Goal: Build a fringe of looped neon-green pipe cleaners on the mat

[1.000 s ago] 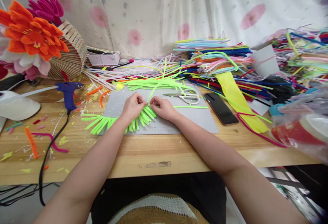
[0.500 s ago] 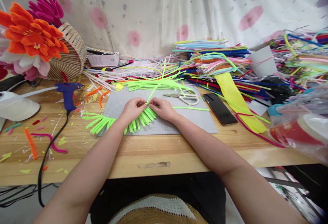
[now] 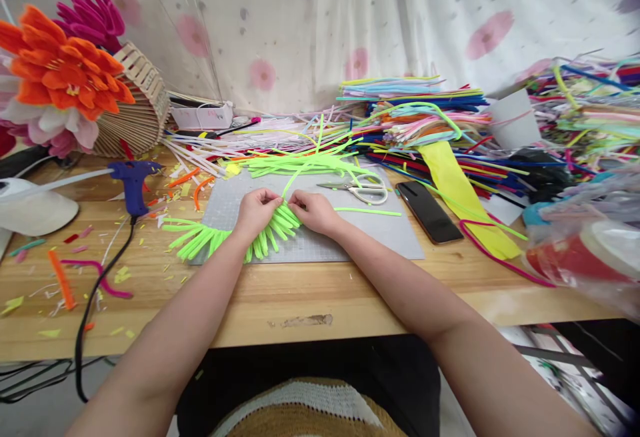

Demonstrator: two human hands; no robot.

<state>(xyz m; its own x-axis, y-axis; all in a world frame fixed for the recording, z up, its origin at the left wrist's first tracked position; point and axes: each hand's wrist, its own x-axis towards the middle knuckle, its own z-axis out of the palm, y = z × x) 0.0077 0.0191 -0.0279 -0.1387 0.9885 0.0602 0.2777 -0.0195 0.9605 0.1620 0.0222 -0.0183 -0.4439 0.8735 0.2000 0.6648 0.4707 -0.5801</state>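
A fringe of bright green pipe cleaners (image 3: 271, 235) spreads in a row over the front of the grey cutting mat (image 3: 385, 240). My left hand (image 3: 258, 212) pinches its upper edge, fingers closed. Just to the right, with a small gap between, my right hand (image 3: 315, 211) is closed on a green stem that runs out to the right over the mat. Another green stem rises from between the hands toward a loose green pile (image 3: 300, 165) at the back of the mat. The fingertips hide the exact joining spot.
Scissors (image 3: 370, 189) lie on the mat, a black phone (image 3: 429, 212) right of it. A blue glue gun (image 3: 131, 183) with a black cord stands left among scraps. Pipe-cleaner bundles (image 3: 415, 117) fill the back. Fabric flowers (image 3: 70, 77) are at the far left.
Both hands have shifted slightly left. The fringe's right part has turned a little, its tips fanning more to the right, and the right-hand stem has slid left.
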